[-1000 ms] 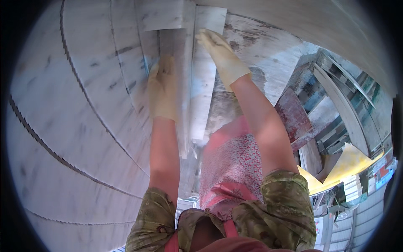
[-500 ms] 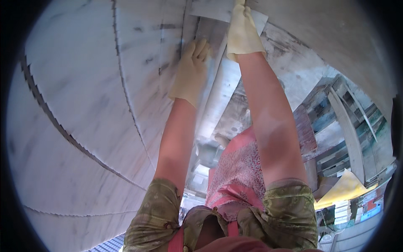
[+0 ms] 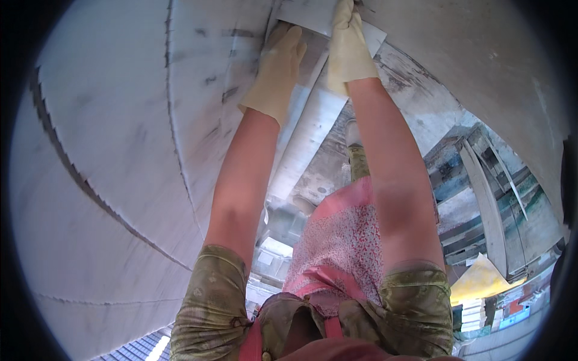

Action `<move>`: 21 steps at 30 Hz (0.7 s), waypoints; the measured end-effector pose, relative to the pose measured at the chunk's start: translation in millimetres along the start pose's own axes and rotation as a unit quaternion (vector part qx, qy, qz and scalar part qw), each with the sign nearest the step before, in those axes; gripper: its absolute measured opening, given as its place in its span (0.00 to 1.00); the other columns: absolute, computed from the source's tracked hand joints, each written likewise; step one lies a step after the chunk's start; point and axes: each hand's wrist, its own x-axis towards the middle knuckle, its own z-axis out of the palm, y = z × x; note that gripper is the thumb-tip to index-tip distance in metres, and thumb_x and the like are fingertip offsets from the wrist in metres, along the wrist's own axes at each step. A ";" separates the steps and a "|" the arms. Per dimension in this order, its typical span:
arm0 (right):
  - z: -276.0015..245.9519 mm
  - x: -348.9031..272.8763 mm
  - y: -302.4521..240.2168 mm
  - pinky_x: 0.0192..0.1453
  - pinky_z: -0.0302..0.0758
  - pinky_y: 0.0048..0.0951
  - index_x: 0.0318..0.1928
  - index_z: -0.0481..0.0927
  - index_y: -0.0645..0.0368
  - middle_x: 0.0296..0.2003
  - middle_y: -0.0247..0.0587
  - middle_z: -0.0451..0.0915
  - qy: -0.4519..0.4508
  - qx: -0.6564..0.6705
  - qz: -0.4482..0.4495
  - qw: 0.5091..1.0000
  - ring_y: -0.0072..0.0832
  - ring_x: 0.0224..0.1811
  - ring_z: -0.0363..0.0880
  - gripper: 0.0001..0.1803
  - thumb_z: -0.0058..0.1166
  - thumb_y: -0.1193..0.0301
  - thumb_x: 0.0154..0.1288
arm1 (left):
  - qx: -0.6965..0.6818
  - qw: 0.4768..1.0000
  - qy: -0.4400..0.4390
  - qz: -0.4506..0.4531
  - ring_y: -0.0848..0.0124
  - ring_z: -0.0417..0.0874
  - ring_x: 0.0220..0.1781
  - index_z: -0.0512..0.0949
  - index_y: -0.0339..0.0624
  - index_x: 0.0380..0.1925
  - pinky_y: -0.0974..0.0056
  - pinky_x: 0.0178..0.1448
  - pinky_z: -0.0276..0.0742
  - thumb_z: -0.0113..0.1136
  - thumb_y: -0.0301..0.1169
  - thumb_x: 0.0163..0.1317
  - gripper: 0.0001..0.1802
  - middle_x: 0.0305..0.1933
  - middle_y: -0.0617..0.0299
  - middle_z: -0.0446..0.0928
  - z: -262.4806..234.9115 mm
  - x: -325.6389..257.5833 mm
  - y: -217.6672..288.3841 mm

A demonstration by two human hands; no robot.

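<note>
Both my hands wear pale yellow gloves and reach up a wall. My left hand (image 3: 278, 72) lies flat with its fingers stretched, on the left edge of a grey tile (image 3: 307, 17) at the wall's corner. My right hand (image 3: 347, 48) presses flat on the same tile, higher up, its fingertips at the top rim of the view. Neither hand grips anything. The tile's upper part is cut off by the picture's edge.
A white tiled wall (image 3: 120, 150) with dark joints fills the left. A pale vertical strip (image 3: 313, 126) runs down under the tile. A pink patterned apron (image 3: 343, 240) hangs below me. Stacked boards and a yellow sheet (image 3: 481, 280) lie at the lower right.
Both arms have stretched further up the wall. My left hand slid up to the tile's left edge, and my right hand rose to the top of the view.
</note>
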 end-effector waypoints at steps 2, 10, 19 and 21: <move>-8.3 0.0 1.3 0.83 0.54 0.38 0.79 0.52 0.58 0.79 0.58 0.51 -0.024 -0.025 -0.013 0.999 0.52 0.79 0.56 0.34 0.41 0.64 0.77 | -0.254 0.959 0.081 -0.093 0.62 0.71 0.72 0.71 0.39 0.66 0.58 0.79 0.62 0.45 0.32 0.78 0.20 0.67 0.55 0.73 12.3 -8.6 8.5; -17.5 -46.2 1.8 0.82 0.60 0.40 0.77 0.54 0.60 0.79 0.61 0.48 -0.096 -0.004 -0.042 0.995 0.54 0.78 0.59 0.27 0.29 0.75 0.81 | -0.753 0.577 0.290 -0.125 0.58 0.77 0.65 0.75 0.30 0.57 0.49 0.73 0.73 0.53 0.28 0.75 0.16 0.59 0.51 0.78 18.0 -60.5 36.5; -1.8 -31.1 -22.7 0.79 0.57 0.39 0.79 0.55 0.57 0.78 0.55 0.55 -0.036 0.123 0.171 0.977 0.49 0.76 0.65 0.34 0.41 0.57 0.79 | -0.796 0.519 0.297 -0.092 0.54 0.73 0.72 0.70 0.23 0.59 0.49 0.75 0.74 0.49 0.23 0.76 0.16 0.66 0.45 0.73 11.7 -59.6 43.9; 8.3 -18.0 -19.8 0.80 0.55 0.38 0.78 0.56 0.58 0.77 0.51 0.59 0.008 0.090 0.151 0.984 0.47 0.74 0.67 0.35 0.41 0.54 0.79 | -0.775 0.546 0.301 -0.105 0.54 0.73 0.71 0.70 0.24 0.60 0.51 0.76 0.73 0.50 0.22 0.75 0.17 0.67 0.44 0.72 8.0 -60.0 43.6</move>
